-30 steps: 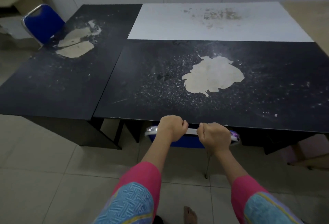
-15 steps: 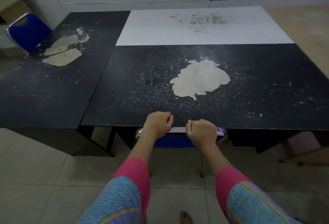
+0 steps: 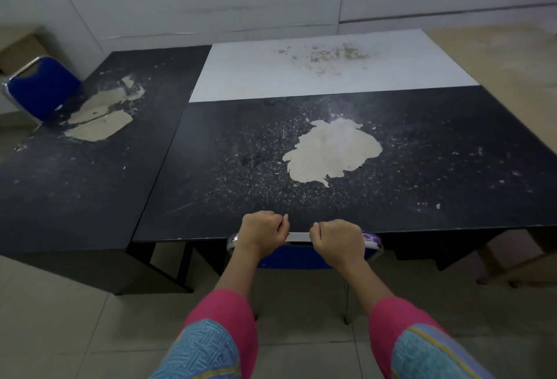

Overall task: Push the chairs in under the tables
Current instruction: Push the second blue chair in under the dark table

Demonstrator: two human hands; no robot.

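- Four bench tops butt together: black near bench point(image 3: 422, 173), black left bench point(image 3: 75, 182), white bench point(image 3: 331, 68), tan bench point(image 3: 512, 59) cut off at right.
- Two blue chairs: near chair point(image 3: 297, 256) mostly hidden under the near bench; far chair point(image 3: 42, 89) partly hidden behind the left bench.
- Your left hand point(image 3: 261, 232) and right hand point(image 3: 339, 241) curl round the near chair's top rail.

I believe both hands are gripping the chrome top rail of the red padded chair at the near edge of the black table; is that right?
Not quite: the padded chair is blue, not red, as the head view shows. The rest holds: the left hand and right hand both grip its chrome top rail at the black table's near edge.
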